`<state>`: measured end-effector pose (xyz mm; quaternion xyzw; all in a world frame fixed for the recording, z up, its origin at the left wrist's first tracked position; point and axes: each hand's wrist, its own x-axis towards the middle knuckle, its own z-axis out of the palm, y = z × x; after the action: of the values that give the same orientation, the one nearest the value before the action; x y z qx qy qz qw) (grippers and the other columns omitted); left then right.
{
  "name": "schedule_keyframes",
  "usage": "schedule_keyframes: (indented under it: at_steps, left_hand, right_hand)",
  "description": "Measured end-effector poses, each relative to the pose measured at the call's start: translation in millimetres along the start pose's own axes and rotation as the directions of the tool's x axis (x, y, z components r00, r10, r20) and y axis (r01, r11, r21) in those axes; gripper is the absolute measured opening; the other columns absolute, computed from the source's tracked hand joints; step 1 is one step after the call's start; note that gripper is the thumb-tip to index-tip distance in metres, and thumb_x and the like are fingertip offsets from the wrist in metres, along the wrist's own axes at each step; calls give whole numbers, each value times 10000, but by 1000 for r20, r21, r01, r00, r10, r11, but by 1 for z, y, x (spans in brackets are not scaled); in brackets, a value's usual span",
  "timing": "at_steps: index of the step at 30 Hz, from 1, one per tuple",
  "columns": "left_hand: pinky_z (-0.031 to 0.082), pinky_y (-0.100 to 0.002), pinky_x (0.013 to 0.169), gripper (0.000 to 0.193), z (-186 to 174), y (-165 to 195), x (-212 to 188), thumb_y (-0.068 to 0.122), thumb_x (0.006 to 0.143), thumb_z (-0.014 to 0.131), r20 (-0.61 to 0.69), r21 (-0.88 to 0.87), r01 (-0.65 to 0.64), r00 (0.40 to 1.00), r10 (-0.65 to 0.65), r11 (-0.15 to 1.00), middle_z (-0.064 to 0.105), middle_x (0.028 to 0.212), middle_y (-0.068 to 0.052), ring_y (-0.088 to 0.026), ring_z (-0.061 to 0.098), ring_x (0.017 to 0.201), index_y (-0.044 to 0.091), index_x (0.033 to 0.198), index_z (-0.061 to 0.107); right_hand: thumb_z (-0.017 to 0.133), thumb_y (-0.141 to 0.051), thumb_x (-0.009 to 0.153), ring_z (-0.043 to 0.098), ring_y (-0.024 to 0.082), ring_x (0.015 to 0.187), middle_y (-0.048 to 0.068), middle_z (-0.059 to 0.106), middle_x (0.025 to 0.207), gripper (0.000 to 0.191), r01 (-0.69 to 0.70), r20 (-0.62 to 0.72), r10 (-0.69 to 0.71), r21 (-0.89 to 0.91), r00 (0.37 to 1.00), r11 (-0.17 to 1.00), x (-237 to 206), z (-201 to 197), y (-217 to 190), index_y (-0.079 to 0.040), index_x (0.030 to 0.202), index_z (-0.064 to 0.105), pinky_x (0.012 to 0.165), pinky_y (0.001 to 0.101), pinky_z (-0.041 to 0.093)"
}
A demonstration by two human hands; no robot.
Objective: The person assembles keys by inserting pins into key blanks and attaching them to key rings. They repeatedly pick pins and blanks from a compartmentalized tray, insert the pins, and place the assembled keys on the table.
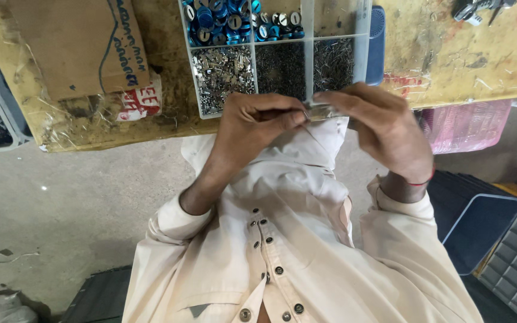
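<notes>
Two hands: both meet just below the compartment tray, fingertips together at the picture's middle.
Left hand (252,122): pinched closed on one end of a small metal piece (318,110), thumb and forefinger pressing in from 9 o'clock.
Right hand (384,128): fingers curled over the same piece from 3 o'clock, gripping its other end.
Small metal piece: held in the air between both hands, over the near edge of the tabletop (450,66); its exact shape is probably flat and thin, but it is too small to tell.
Compartment tray (307,36): at 12 o'clock of the hands, holding blue round caps (228,21), silvery clips (222,75) and dark pins (303,66).
Step in hand: fitting or joining small parts, by my judgement.
Next move calls for: steady fine pinch and close alignment.
</notes>
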<state>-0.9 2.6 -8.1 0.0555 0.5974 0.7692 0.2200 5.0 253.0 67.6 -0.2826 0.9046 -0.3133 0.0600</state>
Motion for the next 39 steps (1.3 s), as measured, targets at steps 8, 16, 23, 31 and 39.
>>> schedule_keyframes:
  at_steps: [8, 16, 23, 31, 39]
  left_hand:
    - [702, -293, 829, 132, -14, -18, 0, 72, 983, 762, -4, -137, -206, 978, 207, 969, 793, 1033, -104, -181, 805, 912, 75, 1114, 768]
    - [676, -263, 792, 138, -3, -14, 1, 96, 961, 770, 50, -72, -116, 992, 120, 991, 803, 1026, -88, -146, 787, 891, 68, 1096, 781]
    - [632, -272, 834, 170, 1, -3, -10, 79, 991, 788, 14, -213, -35, 999, 39, 976, 790, 1067, -115, -157, 741, 936, 14, 1147, 773]
    - [680, -301, 778, 153, -10, -3, -3, 106, 1025, 704, 89, -312, 15, 996, 13, 950, 770, 1021, -110, -163, 775, 880, -6, 1128, 690]
    - [609, -252, 597, 147, -9, 2, -6, 131, 1005, 741, 112, -273, 51, 994, -21, 961, 747, 839, -79, -111, 711, 709, -10, 1048, 738]
  right_hand:
    - [464, 106, 1008, 661, 246, 906, 148, 679, 1119, 253, -366, -520, -76, -691, 851, 623, 2, 5, 86, -65, 1092, 630, 722, 360, 531]
    - [524, 49, 1020, 663, 204, 1025, 161, 660, 1288, 268, -165, -392, 349, 430, 851, 887, -6, 11, 52, -119, 1138, 697, 817, 317, 586]
    - [696, 15, 992, 655, 217, 1113, 123, 638, 1212, 288, -51, -198, 118, 313, 973, 948, 8, 42, -8, -53, 1268, 654, 939, 317, 549]
    - [501, -29, 1133, 672, 112, 1032, 84, 668, 1253, 268, -178, -26, 382, 854, 924, 488, 15, 44, -11, -32, 1377, 612, 916, 255, 587]
    - [726, 42, 1006, 660, 119, 1007, 73, 667, 1167, 318, -190, -102, 325, 635, 940, 748, 6, 57, -10, -56, 1300, 654, 823, 237, 540]
